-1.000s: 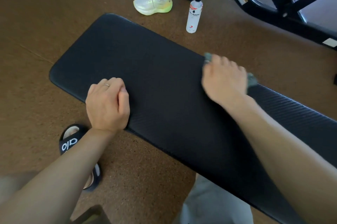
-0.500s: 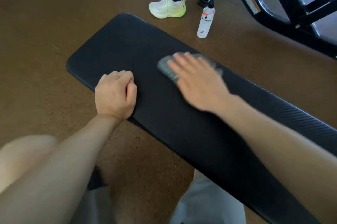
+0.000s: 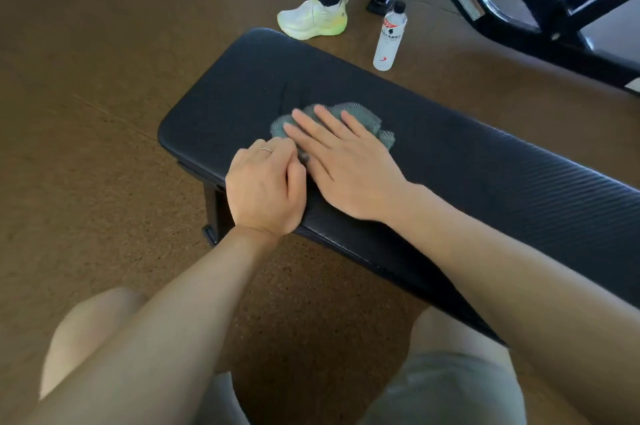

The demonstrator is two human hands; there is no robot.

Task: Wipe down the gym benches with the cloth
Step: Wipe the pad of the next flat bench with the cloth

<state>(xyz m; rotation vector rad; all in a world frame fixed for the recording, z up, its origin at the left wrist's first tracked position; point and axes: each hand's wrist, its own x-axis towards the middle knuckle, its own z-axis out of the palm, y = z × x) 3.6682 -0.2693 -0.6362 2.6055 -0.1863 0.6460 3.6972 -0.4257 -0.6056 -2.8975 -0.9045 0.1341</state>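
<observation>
Cloth: grey-green, waffle-textured, crumpled; we see it lying on the table near its rounded end.
Right hand: our grip here is flat, fingers straight, pressing the cloth, which pokes out beyond the fingertips.
Left hand: curled, grasping nothing, knuckles resting on the table's near edge, just beside the right hand.
Table: black padded bench, ribbed vinyl; its long axis runs rightward, so we judge unwiped length lies that way.
Bottle: upright on the floor, beyond the table.

A crumpled grey-green cloth lies near the left end of the long black padded tabletop.
</observation>
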